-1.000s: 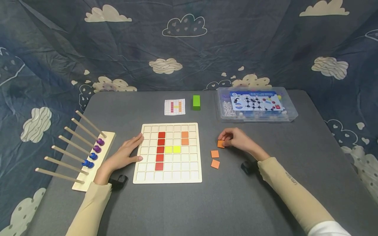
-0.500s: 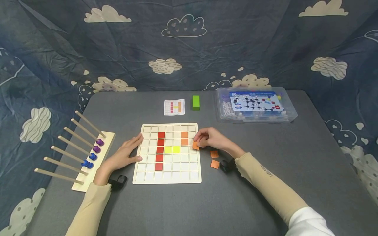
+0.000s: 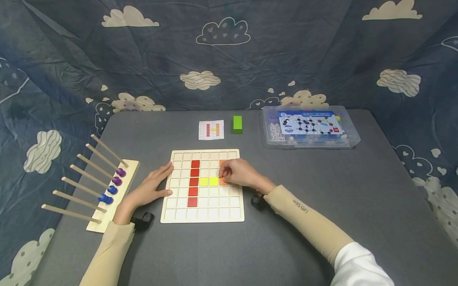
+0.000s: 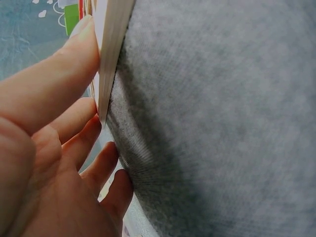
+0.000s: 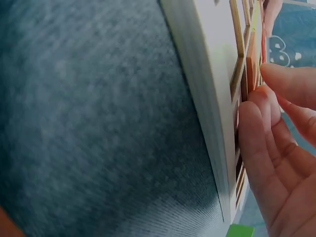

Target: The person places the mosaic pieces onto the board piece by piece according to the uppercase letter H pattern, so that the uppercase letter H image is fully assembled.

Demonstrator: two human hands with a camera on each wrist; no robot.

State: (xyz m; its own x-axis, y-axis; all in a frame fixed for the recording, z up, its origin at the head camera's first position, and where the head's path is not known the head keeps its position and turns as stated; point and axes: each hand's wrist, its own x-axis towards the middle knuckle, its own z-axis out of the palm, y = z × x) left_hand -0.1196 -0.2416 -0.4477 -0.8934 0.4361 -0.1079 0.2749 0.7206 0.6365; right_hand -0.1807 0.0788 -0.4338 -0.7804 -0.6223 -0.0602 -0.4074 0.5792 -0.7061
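Observation:
A wooden grid board lies flat on the grey table. It holds a column of red tiles, two yellow tiles and an orange tile near its top right. My right hand is over the board's right columns, and its curled fingers pinch another orange tile at a cell just right of the yellow pair. The right wrist view shows that tile at my fingertips, against the board. My left hand lies flat with straight fingers against the board's left edge.
A pattern card and a green block lie behind the board. A clear plastic box stands at the back right. A wooden peg rack with purple and blue beads sits at the left.
My right hand has carried an orange tile leftward from the table beside the board onto the grid, right of the yellow tiles. The left hand has stayed put.

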